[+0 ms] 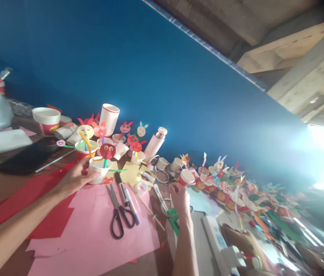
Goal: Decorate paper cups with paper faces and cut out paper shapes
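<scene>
- One crowding risk: our left hand (74,178), fingers clamped on the white cup (94,166), could topple its neighbour cup (80,155).
- Our right hand (180,197): fingers curled together.

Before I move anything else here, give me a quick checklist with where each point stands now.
1. Left hand has its grip on the white cup: ok.
2. White cup held mouth up, red paper face above the rim: ok.
3. White cup clear of the cup with the yellow face right behind it: cannot tell.
4. Right hand empty: cannot tell, the fingers are curled out of sight beside a red and white cup.
5. Scissors lying on the pink paper, out of both hands: ok.
6. Pink paper free of tools: not ok, scissors and pens lie on it.
</scene>
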A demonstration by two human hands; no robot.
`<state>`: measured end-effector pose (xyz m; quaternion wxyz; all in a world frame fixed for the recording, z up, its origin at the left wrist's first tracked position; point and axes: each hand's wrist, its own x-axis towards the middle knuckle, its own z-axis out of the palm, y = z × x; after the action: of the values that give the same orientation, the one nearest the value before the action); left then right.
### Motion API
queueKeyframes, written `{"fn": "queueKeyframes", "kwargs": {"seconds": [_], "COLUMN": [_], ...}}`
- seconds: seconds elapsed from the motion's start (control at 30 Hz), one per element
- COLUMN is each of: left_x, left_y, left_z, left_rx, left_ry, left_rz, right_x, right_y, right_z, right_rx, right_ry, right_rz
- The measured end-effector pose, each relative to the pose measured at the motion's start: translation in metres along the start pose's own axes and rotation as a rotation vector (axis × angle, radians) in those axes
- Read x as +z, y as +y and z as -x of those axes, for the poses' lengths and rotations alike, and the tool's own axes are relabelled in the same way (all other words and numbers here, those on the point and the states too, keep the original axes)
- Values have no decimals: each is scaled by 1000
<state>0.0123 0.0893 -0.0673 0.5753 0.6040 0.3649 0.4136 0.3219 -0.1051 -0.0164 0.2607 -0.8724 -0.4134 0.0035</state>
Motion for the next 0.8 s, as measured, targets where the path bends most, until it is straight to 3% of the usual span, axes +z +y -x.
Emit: {"fn": "queueKeyframes", "kwargs": {"seconds": [0.17, 0.37, 0.67, 0.8], "left_x": [-3, -5, -7, -7], "left_y": [-12, -11, -18, -19], "left_z": [-4, 0, 0, 0], "left_rx": [68, 79, 28, 47], "left_ry": [18, 42, -77, -74], "left_rz": [-45, -110, -5, -31], "right_x": [15, 28, 59, 61], "right_y": [-16, -58, -94, -103], "right_z": [-4, -4, 27, 39], "right_rx": [-75, -297, -432, -476], "right_ry": [-21, -173, -375, -443], "right_rz": [-36, -56, -2, 21]}}
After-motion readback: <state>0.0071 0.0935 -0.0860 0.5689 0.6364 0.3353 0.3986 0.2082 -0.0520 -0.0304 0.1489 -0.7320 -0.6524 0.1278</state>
